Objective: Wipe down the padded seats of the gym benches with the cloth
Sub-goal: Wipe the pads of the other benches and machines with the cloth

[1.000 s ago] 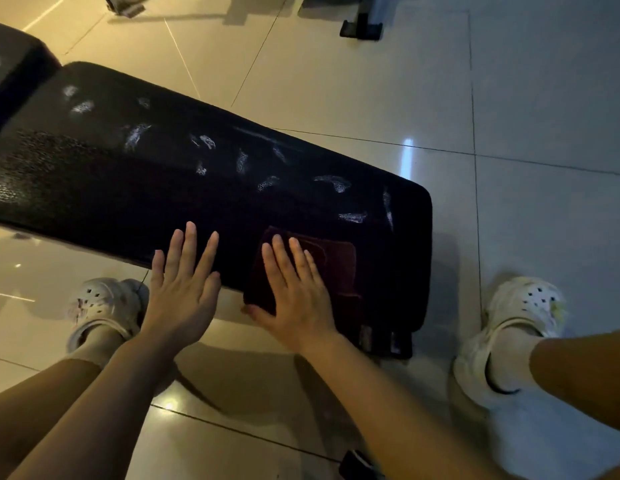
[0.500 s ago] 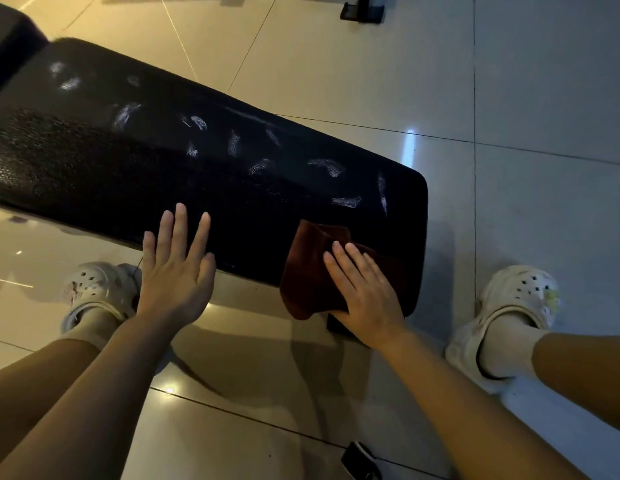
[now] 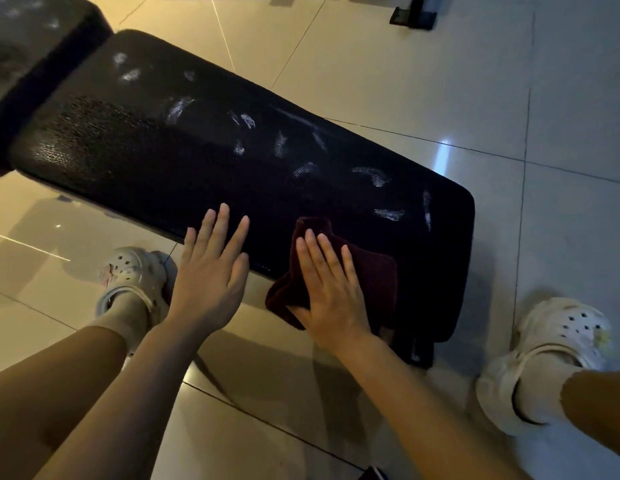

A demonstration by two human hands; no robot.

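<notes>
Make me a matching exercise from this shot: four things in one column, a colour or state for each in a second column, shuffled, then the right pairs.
Things:
1. cloth
2. bench pad
3. left hand
4. shoes

States:
A. black, with whitish smears
B. flat, fingers straight, holding nothing
C. dark red, pressed under the right hand
D. off-white, with holes, on the tiled floor

Pairs: 1-C, 2-A, 3-B, 4-D
</notes>
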